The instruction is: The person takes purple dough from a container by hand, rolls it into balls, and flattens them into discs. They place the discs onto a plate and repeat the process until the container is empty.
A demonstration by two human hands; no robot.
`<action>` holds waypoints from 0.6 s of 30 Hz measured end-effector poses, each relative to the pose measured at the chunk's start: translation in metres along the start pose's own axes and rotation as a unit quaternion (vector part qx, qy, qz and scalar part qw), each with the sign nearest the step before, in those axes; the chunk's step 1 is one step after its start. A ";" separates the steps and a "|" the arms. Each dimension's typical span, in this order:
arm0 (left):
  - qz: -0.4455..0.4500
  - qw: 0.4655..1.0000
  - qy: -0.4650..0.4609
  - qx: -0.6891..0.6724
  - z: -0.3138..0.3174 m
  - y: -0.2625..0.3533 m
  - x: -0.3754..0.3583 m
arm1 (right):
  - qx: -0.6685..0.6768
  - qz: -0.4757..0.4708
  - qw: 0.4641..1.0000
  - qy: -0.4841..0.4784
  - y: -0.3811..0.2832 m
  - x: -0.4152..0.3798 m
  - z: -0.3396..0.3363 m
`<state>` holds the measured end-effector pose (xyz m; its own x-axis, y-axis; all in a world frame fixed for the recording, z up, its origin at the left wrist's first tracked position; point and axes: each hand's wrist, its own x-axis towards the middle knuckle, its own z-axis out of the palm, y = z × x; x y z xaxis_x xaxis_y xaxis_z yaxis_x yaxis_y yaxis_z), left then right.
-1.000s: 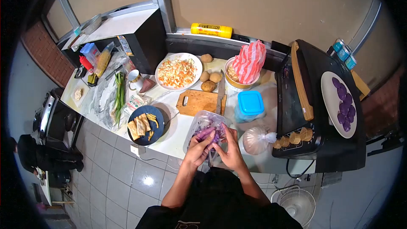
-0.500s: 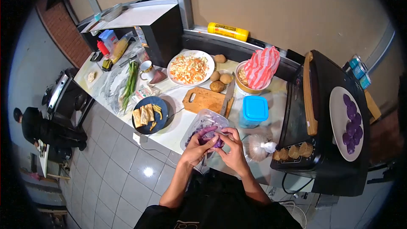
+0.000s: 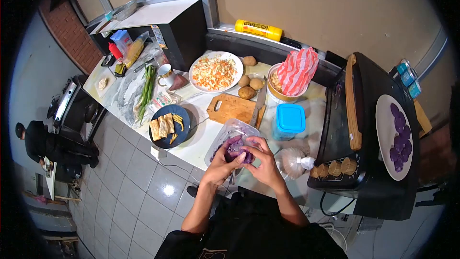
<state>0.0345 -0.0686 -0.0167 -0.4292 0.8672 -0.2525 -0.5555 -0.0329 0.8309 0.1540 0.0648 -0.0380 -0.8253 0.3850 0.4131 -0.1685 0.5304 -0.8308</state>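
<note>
My left hand (image 3: pixel 219 168) and my right hand (image 3: pixel 265 167) meet over a clear plastic container (image 3: pixel 235 125). The fingers of both are curled around a lump of purple dough (image 3: pixel 247 157), mostly hidden by them. More soft purple mash smears the inside of the container below. On top of the black oven at the right, a whitish oval plate (image 3: pixel 385 110) bears several rounded purple dough pieces (image 3: pixel 399 140).
A wooden cutting board (image 3: pixel 227 109) with a knife (image 3: pixel 258 103), a blue-lidded tub (image 3: pixel 290 120) and a tied bag (image 3: pixel 292 160) lie around the container. A dark plate (image 3: pixel 184 134) holds rolls at left. The oven (image 3: pixel 330 120) borders the right; a person (image 3: pixel 43 144) stands far left.
My right hand's fingers have closed further around the purple dough, and both hands stay together over the container. The view has shifted slightly.
</note>
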 end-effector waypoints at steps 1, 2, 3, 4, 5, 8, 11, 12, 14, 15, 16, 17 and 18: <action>0.019 1.000 0.007 0.007 -0.002 -0.004 0.002 | 0.025 0.024 0.999 -0.010 0.001 0.001 0.002; 0.025 0.999 -0.001 0.021 -0.003 -0.004 0.003 | 0.019 0.015 1.000 -0.020 0.000 0.002 0.002; 0.030 0.999 -0.008 0.034 -0.005 -0.003 0.005 | 0.013 0.007 0.999 -0.031 -0.002 0.004 0.001; 0.035 0.998 -0.016 0.048 -0.007 -0.001 0.006 | 0.008 -0.002 0.999 -0.041 -0.006 0.008 0.000; 0.037 0.993 -0.009 0.116 -0.005 0.005 0.002 | 0.043 0.000 0.998 -0.043 -0.011 0.012 -0.001; 0.052 0.989 -0.024 0.136 -0.010 0.008 0.002 | 0.057 -0.019 0.993 -0.104 -0.001 0.011 -0.001; 0.030 0.994 -0.021 0.104 -0.010 0.015 0.000 | 0.025 -0.012 0.997 -0.068 0.001 0.006 0.008; 0.022 0.996 -0.019 0.082 -0.011 0.015 0.000 | 0.021 -0.021 0.998 -0.047 0.001 0.007 0.011; 0.023 0.998 -0.017 0.050 -0.016 0.014 0.001 | 0.003 -0.024 0.999 -0.022 0.000 0.006 0.016; 0.023 0.999 -0.016 0.034 -0.019 0.012 0.002 | -0.007 -0.025 1.000 -0.010 -0.001 0.006 0.019; 0.028 0.999 -0.014 0.040 -0.022 0.010 0.003 | 0.003 -0.015 1.000 -0.007 -0.003 0.007 0.020; 0.034 0.998 -0.012 0.045 -0.025 0.008 0.005 | 0.014 -0.005 1.000 -0.004 -0.008 0.009 0.021; 0.041 0.998 -0.008 0.049 -0.027 0.007 0.005 | 0.024 0.005 1.000 -0.004 -0.012 0.010 0.021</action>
<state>0.0090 -0.0777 -0.0257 -0.4578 0.8718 -0.1741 -0.4456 -0.0556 0.8935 0.1364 0.0462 -0.0314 -0.8309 0.3847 0.4020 -0.1860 0.4890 -0.8522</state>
